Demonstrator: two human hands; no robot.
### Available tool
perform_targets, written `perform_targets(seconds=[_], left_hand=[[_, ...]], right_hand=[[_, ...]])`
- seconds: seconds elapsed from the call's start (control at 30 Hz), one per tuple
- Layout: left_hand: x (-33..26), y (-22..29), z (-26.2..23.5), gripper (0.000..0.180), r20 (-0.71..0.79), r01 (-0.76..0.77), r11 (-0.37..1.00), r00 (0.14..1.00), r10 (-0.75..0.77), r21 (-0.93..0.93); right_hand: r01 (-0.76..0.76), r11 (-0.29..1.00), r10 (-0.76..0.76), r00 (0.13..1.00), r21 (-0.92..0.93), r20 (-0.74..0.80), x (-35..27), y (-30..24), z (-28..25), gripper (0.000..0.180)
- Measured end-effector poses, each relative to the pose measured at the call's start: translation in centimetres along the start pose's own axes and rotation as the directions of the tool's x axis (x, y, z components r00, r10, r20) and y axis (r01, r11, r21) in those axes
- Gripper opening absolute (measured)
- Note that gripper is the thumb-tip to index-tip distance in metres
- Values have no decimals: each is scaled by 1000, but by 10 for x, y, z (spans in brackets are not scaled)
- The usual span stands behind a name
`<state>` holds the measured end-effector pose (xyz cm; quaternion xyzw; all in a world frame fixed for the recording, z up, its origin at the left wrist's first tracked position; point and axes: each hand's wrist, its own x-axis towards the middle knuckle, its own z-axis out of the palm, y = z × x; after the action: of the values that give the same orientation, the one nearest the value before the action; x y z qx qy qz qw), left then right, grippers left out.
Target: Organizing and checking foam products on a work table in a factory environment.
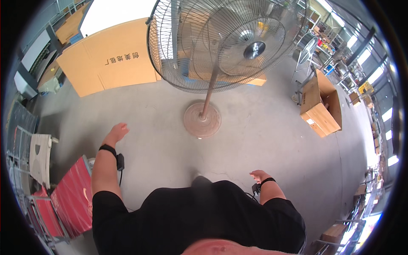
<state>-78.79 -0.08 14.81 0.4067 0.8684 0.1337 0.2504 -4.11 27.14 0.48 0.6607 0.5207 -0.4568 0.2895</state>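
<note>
My left hand (pixel 118 131) is held out over the grey floor with its fingers loosely curled, and nothing shows in it. At the lower right, my right hand (pixel 260 174) hangs above the floor, its fingers partly apart and nothing visible in them. Each wrist wears a black strap with a small box and a cable. Ahead of me stands a large pedestal fan (pixel 254 50) with a wire guard, a thin pole and a round brownish base (pixel 202 123). Neither hand touches the fan; both are well short of its base.
Behind the fan at left leans a large flat cardboard sheet (pixel 112 57). An opened cardboard box (pixel 321 108) is at the right. Near my left arm are red plastic-wrapped panels (pixel 72 195) and a pale chair-back-like piece (pixel 41 157). Shelving and another fan (pixel 308 51) fill the far right.
</note>
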Motion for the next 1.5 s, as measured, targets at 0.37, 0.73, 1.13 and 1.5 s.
perform_targets(seconds=[0.37, 0.73, 1.13, 1.5], left_hand=[[267, 128, -126, 50, 197, -474, 878, 857, 477, -65], [460, 240, -137, 50, 519, -900, 435, 352, 779, -42], [507, 445, 19, 90, 213, -802, 247, 153, 965, -543], [507, 508, 52, 40, 308, -508, 315, 101, 946, -801]], right_hand=[[191, 833, -261, 963, -519, -64, 28, -164, 90, 46], [-22, 994, 1, 981, -109, -192, -13, -388, 172, 50], [-173, 739, 360, 918, 651, -165, -95, -596, 280, 64], [125, 568, 304, 887, 814, -348, -37, -734, 157, 62]])
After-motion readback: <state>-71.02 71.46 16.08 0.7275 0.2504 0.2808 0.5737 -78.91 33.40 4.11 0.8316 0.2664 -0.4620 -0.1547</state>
